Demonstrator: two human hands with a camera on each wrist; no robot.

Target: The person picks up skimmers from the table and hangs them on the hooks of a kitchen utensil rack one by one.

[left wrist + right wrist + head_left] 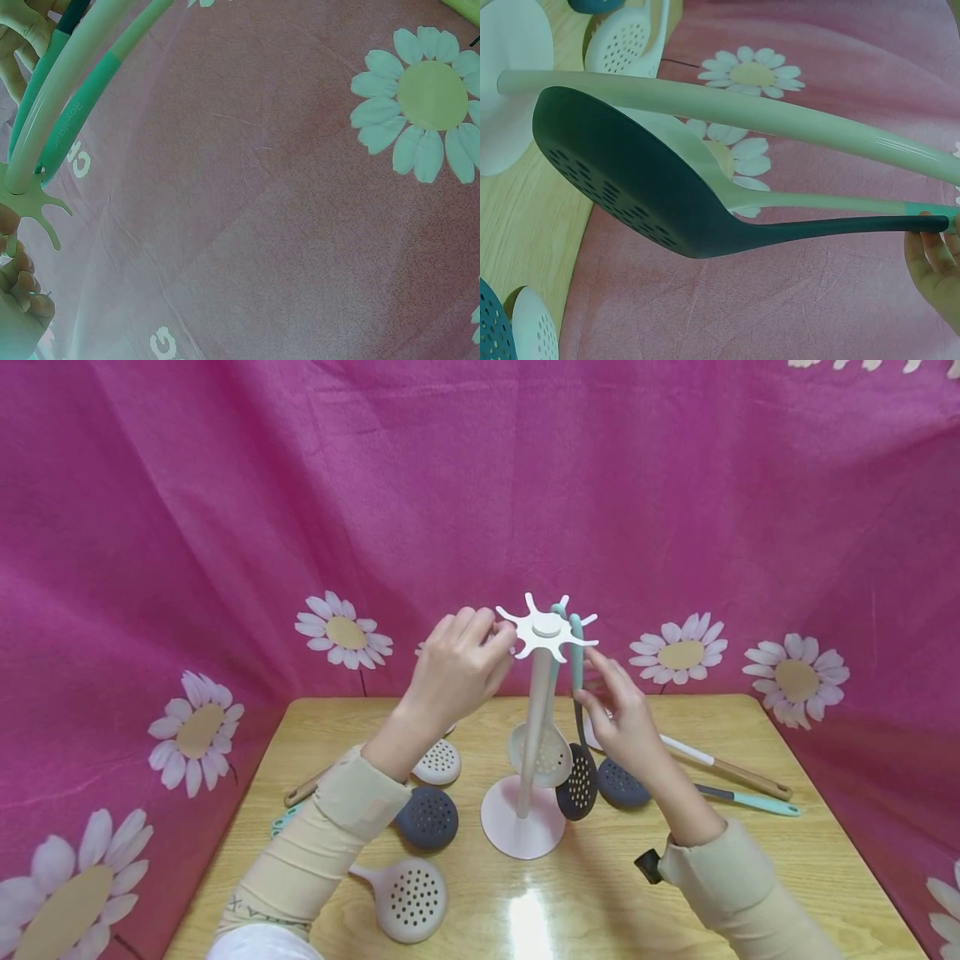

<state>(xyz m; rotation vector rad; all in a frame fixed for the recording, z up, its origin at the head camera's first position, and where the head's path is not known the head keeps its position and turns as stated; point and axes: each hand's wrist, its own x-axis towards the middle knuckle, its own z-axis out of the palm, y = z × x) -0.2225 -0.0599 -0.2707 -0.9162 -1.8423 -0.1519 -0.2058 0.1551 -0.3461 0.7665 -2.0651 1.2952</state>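
Observation:
A white utensil rack (522,852) stands upright on the table, its round top (546,625) ringed with curved hooks. My left hand (461,652), fingers curled, pinches one hook at the left side of that top. On the right side my right hand (622,714) holds the turquoise handle of a dark skimmer (577,783) low down, close to where the dark shaft starts. The handle's upper end is at the hooks, and the perforated head (622,176) hangs beside the post. Behind the post hangs a pale slotted ladle (551,752) with a turquoise handle (71,124).
Left of the rack lie a cream skimmer (411,900), a dark skimmer (427,818) and a white skimmer (438,762). To the right are another dark skimmer (622,783) and a wooden-ended handle (750,777). A pink flowered cloth (480,485) encloses the table (600,902).

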